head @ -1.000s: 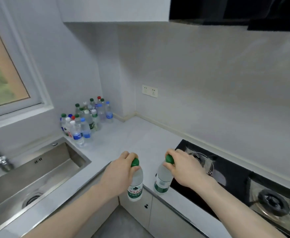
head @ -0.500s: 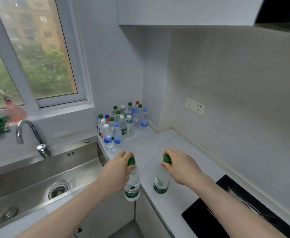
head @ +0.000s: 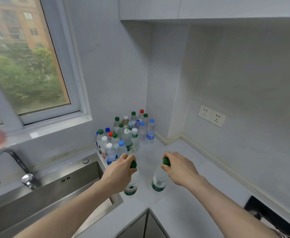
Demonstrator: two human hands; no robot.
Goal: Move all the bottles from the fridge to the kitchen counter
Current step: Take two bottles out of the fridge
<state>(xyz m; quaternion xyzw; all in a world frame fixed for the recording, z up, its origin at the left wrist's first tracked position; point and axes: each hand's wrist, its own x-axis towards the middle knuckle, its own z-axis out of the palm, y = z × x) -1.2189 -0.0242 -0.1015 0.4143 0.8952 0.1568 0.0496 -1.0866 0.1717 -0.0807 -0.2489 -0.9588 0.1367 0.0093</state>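
**Two bottles coming in toward the cluster**

The left hand [head: 119, 175] is gripping a green-capped bottle [head: 131, 185] by its neck, fingers curled tight round the cap, nearest the sink [head: 55, 188]. Just beside it, the right hand [head: 179, 168] is holding a second bottle [head: 158, 181] the same way. Both bottles are hanging upright, long axes vertical; whether their bases are touching the surface [head: 183, 212] is hard to tell. Beyond the fingers, the bottle cluster [head: 126, 134] is standing in the corner, and the left hand is nearer to it.
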